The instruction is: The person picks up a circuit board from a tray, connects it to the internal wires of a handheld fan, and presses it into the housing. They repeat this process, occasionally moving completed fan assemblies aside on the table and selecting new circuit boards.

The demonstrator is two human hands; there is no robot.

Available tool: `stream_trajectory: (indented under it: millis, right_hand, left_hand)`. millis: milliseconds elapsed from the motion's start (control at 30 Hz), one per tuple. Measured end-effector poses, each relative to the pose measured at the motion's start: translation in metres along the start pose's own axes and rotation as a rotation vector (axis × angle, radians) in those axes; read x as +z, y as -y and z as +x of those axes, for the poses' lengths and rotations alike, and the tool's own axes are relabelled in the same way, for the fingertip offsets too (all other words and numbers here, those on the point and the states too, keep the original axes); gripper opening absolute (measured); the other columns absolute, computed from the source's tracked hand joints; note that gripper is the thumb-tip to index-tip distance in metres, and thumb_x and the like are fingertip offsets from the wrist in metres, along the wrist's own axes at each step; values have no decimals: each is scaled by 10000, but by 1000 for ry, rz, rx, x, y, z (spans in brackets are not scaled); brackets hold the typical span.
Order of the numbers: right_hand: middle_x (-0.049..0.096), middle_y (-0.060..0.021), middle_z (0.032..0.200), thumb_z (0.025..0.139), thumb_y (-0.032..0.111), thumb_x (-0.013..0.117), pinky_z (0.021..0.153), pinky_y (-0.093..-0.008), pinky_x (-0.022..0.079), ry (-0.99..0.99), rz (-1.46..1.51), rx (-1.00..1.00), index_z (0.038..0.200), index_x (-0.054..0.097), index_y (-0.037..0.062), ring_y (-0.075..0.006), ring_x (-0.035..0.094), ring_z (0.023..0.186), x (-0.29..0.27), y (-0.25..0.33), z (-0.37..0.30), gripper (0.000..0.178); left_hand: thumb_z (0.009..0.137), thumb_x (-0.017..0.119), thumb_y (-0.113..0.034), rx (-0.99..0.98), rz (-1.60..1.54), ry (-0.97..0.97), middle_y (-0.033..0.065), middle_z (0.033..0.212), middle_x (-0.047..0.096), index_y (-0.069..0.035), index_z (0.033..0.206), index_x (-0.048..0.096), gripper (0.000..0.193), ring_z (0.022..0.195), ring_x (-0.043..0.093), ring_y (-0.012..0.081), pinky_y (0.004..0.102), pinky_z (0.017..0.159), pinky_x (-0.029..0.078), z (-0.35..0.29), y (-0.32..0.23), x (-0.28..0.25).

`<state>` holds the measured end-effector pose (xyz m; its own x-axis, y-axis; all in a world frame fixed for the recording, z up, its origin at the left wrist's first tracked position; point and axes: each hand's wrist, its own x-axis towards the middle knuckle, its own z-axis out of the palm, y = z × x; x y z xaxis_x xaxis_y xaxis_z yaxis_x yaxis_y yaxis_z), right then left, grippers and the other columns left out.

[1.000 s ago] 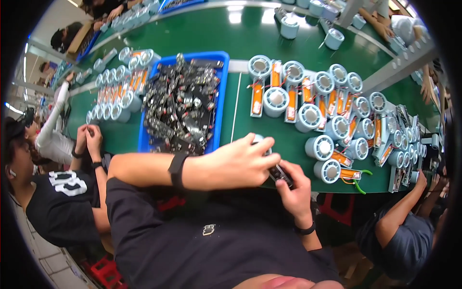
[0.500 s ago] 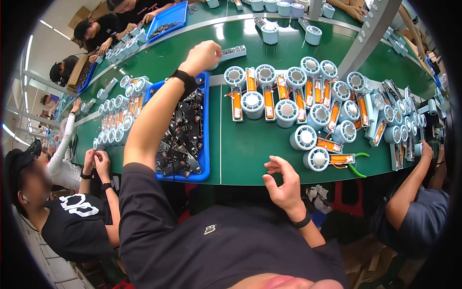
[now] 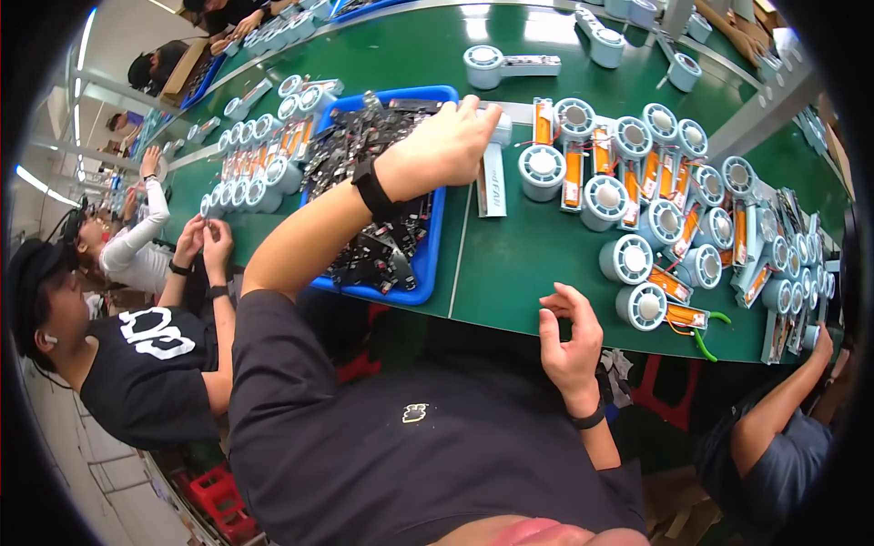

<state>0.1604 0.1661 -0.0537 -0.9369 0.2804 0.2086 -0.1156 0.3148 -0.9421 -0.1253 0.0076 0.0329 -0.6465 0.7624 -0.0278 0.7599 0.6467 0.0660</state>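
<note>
My left hand (image 3: 446, 146) reaches over the right rim of a blue tray (image 3: 421, 293) and is closed on a light blue handheld fan. The handle (image 3: 492, 187) of that fan points toward me, its outer side up; my fingers partly cover the round head. Whether the handle touches the table cannot be told. My right hand (image 3: 572, 341) hangs at the table's front edge, holding nothing, fingers loosely bent and apart. Black circuit boards (image 3: 378, 250) fill the tray in a heap. To the right stand rows of opened fans (image 3: 604, 202) with orange batteries in their handles.
Beyond the metal strip, an opened fan (image 3: 482, 67) lies on the green table (image 3: 510, 264). A metal post (image 3: 760, 109) rises at the right. Green wire ends (image 3: 706, 337) overhang the front edge. Co-workers sit at left (image 3: 150, 364) and right (image 3: 774, 409).
My left hand has drawn back from an opened fan on the far side and now grips another fan beside the tray. The view has swung, shifting the table's things rightward. My right hand stays open.
</note>
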Motion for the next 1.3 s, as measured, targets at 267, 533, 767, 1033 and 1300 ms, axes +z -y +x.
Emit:
stream_trajectory:
  millis: [267,533,767,1033,1300]
  right_hand:
    - [726,-130,988,945,0,659,799,-315,568,29,-53,-2,1261,615,-33,-198,705,851,-2,-1,-1,321]
    - [722,-118,963,956,-2,651,772,-312,562,-7,-39,-3,1268,615,-33,-187,693,834,3,-2,-1,316]
    - [667,-115,1096,893,90,765,695,-278,513,-41,-61,35,1379,539,-20,-148,604,767,9,7,5,547]
    - [631,-77,1182,809,101,830,583,-276,401,-78,-199,23,1398,527,-9,-134,493,672,13,10,14,672]
    - [633,-76,1169,815,75,820,573,-269,410,-42,-187,64,1366,566,7,-126,501,676,11,9,14,610]
  left_hand:
    - [745,758,-96,234,-254,-34,210,1107,586,-36,1233,590,519,1019,613,425,476,907,537,-29,4,-5]
    - [702,837,-159,310,-181,22,190,1105,605,-40,1135,621,498,1027,617,372,459,837,559,-59,-90,4]
    - [830,820,-268,334,-328,-179,137,1033,647,-66,1054,657,343,987,632,341,454,803,545,-55,-71,-5]
    - [897,774,-361,-329,27,-41,192,875,719,-35,927,701,335,849,692,383,479,786,552,-5,98,-29]
    - [881,803,-252,-59,28,-171,186,873,712,-18,964,680,277,844,693,392,444,791,558,-13,158,-2]
